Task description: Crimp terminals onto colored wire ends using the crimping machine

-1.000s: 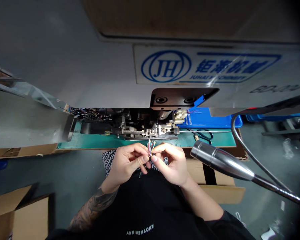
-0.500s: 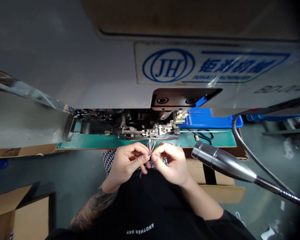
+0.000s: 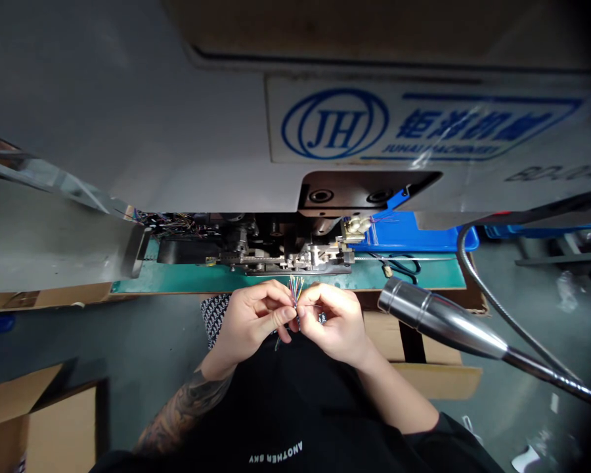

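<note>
A small bunch of thin coloured wires [image 3: 296, 287] stands upright between my two hands, its loose ends fanned out at the top. My left hand [image 3: 253, 322] pinches the bunch from the left with thumb and forefinger. My right hand [image 3: 335, 323] is curled against it from the right, fingertips closed on the same wires. Both hands hover over my lap, just in front of the green work plate [image 3: 187, 279]. Right behind the wire tips sits the metal crimping mechanism [image 3: 290, 257] of a grey machine [image 3: 187, 151].
A chrome lamp head [image 3: 436, 318] on a flexible black arm juts in from the right, close to my right hand. A blue tray [image 3: 414, 238] sits behind the mechanism. Cardboard boxes [image 3: 39, 420] stand at lower left and under the bench at right [image 3: 433, 374].
My right hand's fingers have curled tighter and shifted slightly left onto the wires. The left hand holds still. The view has tipped up a little.
</note>
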### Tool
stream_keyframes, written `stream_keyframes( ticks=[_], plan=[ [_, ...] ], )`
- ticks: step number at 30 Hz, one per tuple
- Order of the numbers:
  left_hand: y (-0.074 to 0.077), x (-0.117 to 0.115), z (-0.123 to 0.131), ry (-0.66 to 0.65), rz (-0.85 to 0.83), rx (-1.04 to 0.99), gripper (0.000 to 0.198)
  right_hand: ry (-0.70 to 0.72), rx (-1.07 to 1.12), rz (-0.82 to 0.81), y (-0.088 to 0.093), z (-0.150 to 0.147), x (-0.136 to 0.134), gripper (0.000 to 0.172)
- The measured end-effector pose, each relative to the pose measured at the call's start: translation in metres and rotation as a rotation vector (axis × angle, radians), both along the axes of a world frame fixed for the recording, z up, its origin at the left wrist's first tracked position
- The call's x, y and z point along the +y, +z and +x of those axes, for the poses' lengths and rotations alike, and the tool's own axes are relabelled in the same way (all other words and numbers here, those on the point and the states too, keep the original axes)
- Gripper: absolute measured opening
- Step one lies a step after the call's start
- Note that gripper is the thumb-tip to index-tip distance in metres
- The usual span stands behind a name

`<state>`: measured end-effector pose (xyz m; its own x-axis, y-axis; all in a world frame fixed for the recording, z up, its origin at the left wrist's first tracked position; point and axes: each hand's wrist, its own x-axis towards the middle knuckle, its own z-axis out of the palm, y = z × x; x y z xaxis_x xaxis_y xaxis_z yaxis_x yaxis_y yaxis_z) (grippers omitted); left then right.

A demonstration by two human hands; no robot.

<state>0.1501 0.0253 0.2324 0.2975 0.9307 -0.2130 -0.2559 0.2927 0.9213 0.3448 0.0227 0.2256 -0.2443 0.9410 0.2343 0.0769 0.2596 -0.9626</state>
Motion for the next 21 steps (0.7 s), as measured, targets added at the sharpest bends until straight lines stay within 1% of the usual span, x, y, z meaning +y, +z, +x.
stream_keyframes(
  ticks=[6,12,18,21],
  plan=[
    [-0.004,-0.001,-0.001,0.001,-0.012,-0.004,0.028,-0.037,-0.053,0.131,0.0,-0.002,0.0,0.013],
    [-0.008,-0.003,-0.002,0.026,0.072,-0.071,0.018,-0.091,-0.001,0.202,0.009,-0.006,0.0,0.016],
    [-0.01,-0.003,0.0,0.042,0.118,-0.09,0.014,-0.112,-0.02,0.216,0.012,-0.007,0.0,0.017],
    [-0.01,-0.003,0.0,0.04,0.132,-0.114,0.008,-0.124,-0.022,0.192,0.011,-0.008,-0.001,0.017]
  ],
)
